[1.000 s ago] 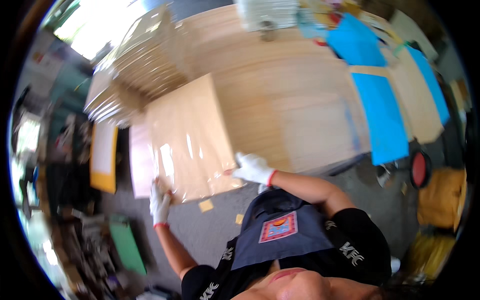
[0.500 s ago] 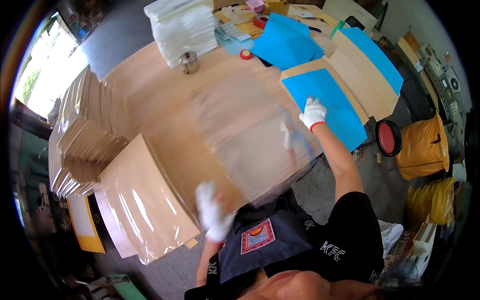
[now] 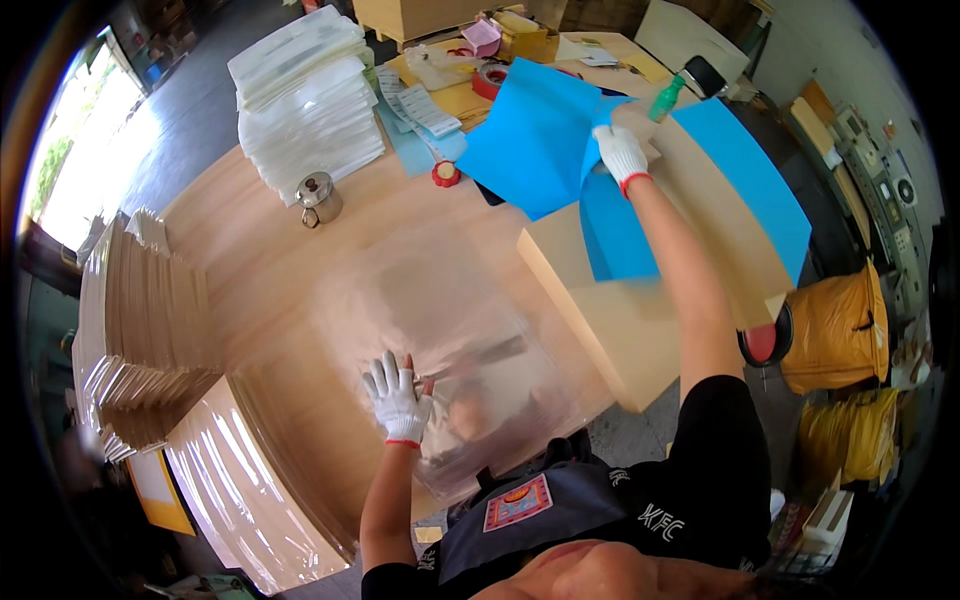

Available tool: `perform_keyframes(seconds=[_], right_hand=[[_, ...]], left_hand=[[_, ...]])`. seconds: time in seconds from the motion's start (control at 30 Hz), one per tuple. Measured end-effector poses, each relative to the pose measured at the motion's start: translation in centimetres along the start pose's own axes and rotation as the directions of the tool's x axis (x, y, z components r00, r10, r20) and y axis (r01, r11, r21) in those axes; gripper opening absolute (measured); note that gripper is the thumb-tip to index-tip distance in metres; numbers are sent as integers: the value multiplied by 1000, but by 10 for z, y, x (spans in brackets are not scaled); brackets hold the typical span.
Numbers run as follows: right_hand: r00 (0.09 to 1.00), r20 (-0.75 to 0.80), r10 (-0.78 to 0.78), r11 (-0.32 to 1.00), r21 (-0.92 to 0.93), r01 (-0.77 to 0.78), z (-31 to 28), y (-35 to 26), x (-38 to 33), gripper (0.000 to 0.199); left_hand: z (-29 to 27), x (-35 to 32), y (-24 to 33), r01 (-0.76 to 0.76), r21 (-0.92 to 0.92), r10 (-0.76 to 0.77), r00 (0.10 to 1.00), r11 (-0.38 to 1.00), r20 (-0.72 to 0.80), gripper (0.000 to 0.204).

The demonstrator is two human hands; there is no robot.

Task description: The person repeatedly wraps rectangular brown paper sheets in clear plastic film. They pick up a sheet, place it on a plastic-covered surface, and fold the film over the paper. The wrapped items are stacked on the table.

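Wooden table (image 3: pixel 260 270): at seven o'clock the left hand (image 3: pixel 398 398) spreads over clear film (image 3: pixel 500 390); at one, the right hand (image 3: pixel 622 155) pinches a blue sheet (image 3: pixel 615 240).

Gloves (image 3: pixel 400 418), white, knitted: worn on left hand (image 3: pixel 396 400) and right hand (image 3: pixel 622 157), edged with red cuff bands (image 3: pixel 404 443); left thumb (image 3: pixel 428 386) is partly uncovered. Shirt (image 3: pixel 722 435), black, short-sleeved: marked with white lettering. Apron (image 3: pixel 575 510), slate-grey: worn over shirt, faced with a red-bordered rectangular patch (image 3: pixel 517 502).
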State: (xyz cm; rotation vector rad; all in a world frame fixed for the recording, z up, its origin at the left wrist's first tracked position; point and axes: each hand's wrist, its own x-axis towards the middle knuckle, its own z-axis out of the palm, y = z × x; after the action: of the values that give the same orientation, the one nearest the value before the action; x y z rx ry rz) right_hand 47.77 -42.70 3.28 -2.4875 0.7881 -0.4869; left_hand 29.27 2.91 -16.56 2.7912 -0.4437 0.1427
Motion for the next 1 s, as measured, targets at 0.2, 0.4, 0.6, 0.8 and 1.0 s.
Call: perform_keyframes(seconds=[0.2,0.4,0.6,0.8,1.0], right_hand=[[927,211,311,792,482,-375,73,-21,118,46],[862,313,399,694,512,-507,148,-6,191,44],[921,320,221,428,817,-387,185,11,173,39],[450,160,-878,345,864,366,62,-62,-29,26],[165,-526,-835,-520,851,81,-100,-97,-247,18]], left_hand=[[4,9,-1,26,46,-28,999,999,41,58],[1,15,2,52,21,-54,992,998,110,57],[8,13,5,38,31,-42,990,999,132,55],[4,11,10,35,71,-43,993,997,107,53],[25,1,-8,-29,185,8,994,982,113,61]])
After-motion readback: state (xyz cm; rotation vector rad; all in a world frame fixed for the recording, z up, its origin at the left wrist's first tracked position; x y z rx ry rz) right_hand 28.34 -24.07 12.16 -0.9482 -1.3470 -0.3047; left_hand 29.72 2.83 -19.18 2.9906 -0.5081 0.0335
